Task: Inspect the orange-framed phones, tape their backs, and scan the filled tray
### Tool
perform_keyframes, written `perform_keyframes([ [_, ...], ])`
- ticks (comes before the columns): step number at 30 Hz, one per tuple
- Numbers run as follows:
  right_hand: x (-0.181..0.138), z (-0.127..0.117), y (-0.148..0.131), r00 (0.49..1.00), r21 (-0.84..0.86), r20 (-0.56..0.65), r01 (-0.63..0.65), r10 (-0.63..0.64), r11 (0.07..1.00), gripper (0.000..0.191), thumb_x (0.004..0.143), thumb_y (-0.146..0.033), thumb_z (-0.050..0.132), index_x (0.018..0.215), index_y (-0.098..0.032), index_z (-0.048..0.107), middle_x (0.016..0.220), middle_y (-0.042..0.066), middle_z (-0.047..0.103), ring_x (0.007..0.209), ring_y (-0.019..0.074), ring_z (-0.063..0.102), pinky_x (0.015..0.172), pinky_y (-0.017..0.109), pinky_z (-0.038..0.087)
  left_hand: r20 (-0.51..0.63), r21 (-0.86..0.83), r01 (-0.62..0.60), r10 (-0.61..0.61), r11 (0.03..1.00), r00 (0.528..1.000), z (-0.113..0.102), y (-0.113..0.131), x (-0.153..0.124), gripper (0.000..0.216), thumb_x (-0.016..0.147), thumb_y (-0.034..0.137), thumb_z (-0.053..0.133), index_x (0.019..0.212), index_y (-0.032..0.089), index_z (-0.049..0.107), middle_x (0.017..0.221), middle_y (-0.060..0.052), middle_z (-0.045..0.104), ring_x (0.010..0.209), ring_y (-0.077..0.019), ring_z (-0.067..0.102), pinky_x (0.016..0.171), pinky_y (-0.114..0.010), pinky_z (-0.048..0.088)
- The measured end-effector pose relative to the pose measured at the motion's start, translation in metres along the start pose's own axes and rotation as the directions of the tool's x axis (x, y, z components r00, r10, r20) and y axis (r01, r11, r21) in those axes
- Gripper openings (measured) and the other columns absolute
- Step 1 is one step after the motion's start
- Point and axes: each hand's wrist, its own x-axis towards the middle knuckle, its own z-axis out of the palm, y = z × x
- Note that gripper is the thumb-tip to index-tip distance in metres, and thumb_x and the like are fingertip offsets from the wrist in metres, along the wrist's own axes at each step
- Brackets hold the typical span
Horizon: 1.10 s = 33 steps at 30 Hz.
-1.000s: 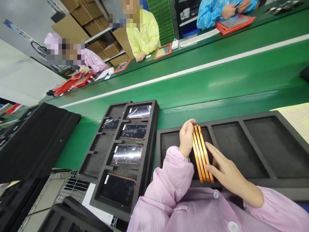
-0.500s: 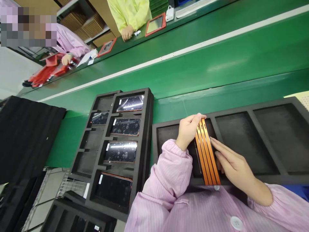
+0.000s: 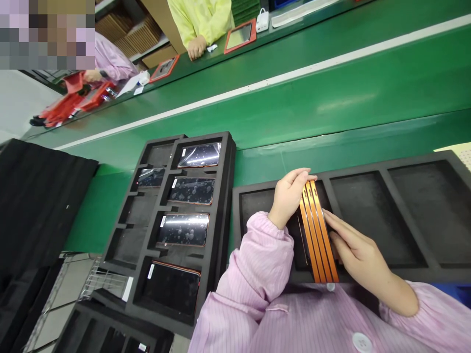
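I hold a stack of several smartphones point(image 3: 319, 240) on edge, their orange sides facing up and their screens hidden against each other. My left hand point(image 3: 289, 196) is closed around the far end of the stack, thumb on top. Against the stack's right face, my right hand point(image 3: 355, 247) presses with fingers straight and together; its thumb is partly hidden. Beneath both hands lies a black foam tray point(image 3: 405, 215) with large compartments. To the left, another black foam tray point(image 3: 220, 186) holds smartphones point(image 3: 183, 230) lying screen up, each with a small white label.
A dark stack point(image 3: 40, 206) stands at far left, above a wire rack point(image 3: 106, 282). Another foam tray point(image 3: 114, 318) sits at lower left. Across the green bench point(image 3: 331, 93), two co-workers' hands rest near red-framed devices point(image 3: 241, 37) and a white plug-like item point(image 3: 262, 20).
My hands and the phone stack hold nearly the same pose, with only a slight shift in the view. The co-worker's hand at upper left has moved over the red items.
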Motion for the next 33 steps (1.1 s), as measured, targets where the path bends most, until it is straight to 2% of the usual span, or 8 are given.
perform_keyframes([
  [5,0.016,-0.022,-0.012,0.944,-0.307,0.199,0.315,-0.263,0.898,0.061,0.087,-0.003,0.032,0.145,-0.018,0.028,0.128,0.018,0.056,0.097,0.0267,0.065,0.065,0.039,0.059,-0.029,-0.003,0.007,-0.007,1.0,1.0,0.006,0.002,0.0,0.007,0.083,0.019,0.058,0.082,0.017,0.064,0.073,-0.001,0.071,0.076,-0.0145,0.066,0.077,-0.027,0.049],
  [10,0.033,-0.032,-0.023,0.615,-0.17,0.426,0.774,-0.663,0.609,0.036,0.079,-0.001,0.036,0.095,-0.018,0.063,0.123,0.008,0.06,0.113,0.0275,0.053,0.091,0.048,0.047,-0.056,0.069,-0.074,0.078,0.995,0.995,0.013,-0.004,-0.003,0.003,0.08,0.018,0.061,0.082,0.018,0.064,0.077,-0.001,0.07,0.08,-0.0159,0.065,0.081,-0.031,0.048],
  [13,0.047,-0.035,-0.018,0.528,-0.095,0.449,0.83,-0.721,0.549,0.024,0.082,-0.005,0.041,0.084,-0.018,0.062,0.103,0.007,0.068,0.101,0.024,0.059,0.091,0.044,0.046,-0.074,0.068,-0.148,0.153,0.987,0.986,0.01,-0.002,-0.007,0.008,0.075,0.018,0.067,0.083,0.018,0.065,0.085,-0.003,0.071,0.089,-0.0171,0.064,0.09,-0.033,0.045],
  [16,0.066,-0.049,-0.013,0.594,-0.052,0.351,0.784,-0.724,0.618,0.023,0.087,-0.008,0.04,0.095,-0.019,0.059,0.096,0.005,0.07,0.096,0.0223,0.062,0.09,0.044,0.047,-0.079,0.043,-0.23,0.232,0.972,0.969,0.003,0.01,-0.022,0.019,0.077,0.036,0.066,0.081,0.018,0.066,0.09,-0.005,0.071,0.091,-0.019,0.064,0.09,-0.035,0.046],
  [19,0.077,-0.063,-0.018,0.778,0.104,0.144,0.602,-0.611,0.792,0.018,0.093,-0.028,0.048,0.109,-0.02,0.052,0.1,0.008,0.068,0.098,0.0208,0.063,0.088,0.039,0.05,-0.03,-0.011,-0.378,0.378,0.926,0.925,-0.001,0.02,-0.049,0.05,0.085,0.061,0.043,0.079,0.017,0.066,0.084,-0.008,0.071,0.086,-0.0208,0.065,0.086,-0.037,0.049],
  [23,0.066,-0.06,-0.034,0.974,0.442,-0.028,0.215,-0.226,0.871,0.029,0.085,-0.044,0.062,0.104,-0.025,0.051,0.095,0.006,0.065,0.094,0.0186,0.064,0.076,0.029,0.055,0.023,0.033,-0.716,0.715,0.698,0.698,0.003,0.006,-0.084,0.063,0.071,0.076,0.047,0.098,0.02,0.06,0.096,-0.009,0.067,0.091,-0.0234,0.064,0.083,-0.038,0.051],
  [27,0.047,-0.043,-0.042,0.99,0.596,-0.027,0.127,-0.139,0.793,0.025,0.083,-0.041,0.065,0.1,-0.027,0.053,0.092,0.005,0.063,0.093,0.0203,0.063,0.077,0.031,0.056,-0.006,0.135,-0.789,0.796,0.6,0.605,0.002,-0.023,-0.095,0.077,0.048,0.079,0.062,0.103,0.025,0.051,0.107,-0.008,0.058,0.091,-0.0236,0.064,0.08,-0.039,0.055],
  [33,0.031,-0.035,-0.041,0.988,0.614,-0.086,0.155,-0.129,0.774,0.036,0.082,-0.055,0.059,0.102,-0.026,0.05,0.099,0.007,0.056,0.099,0.0225,0.056,0.082,0.035,0.054,0.148,0.243,-0.791,0.785,0.561,0.602,-0.012,-0.035,-0.103,0.082,0.051,0.073,0.068,0.117,0.03,0.047,0.115,-0.009,0.059,0.103,-0.0265,0.063,0.088,-0.042,0.052],
])
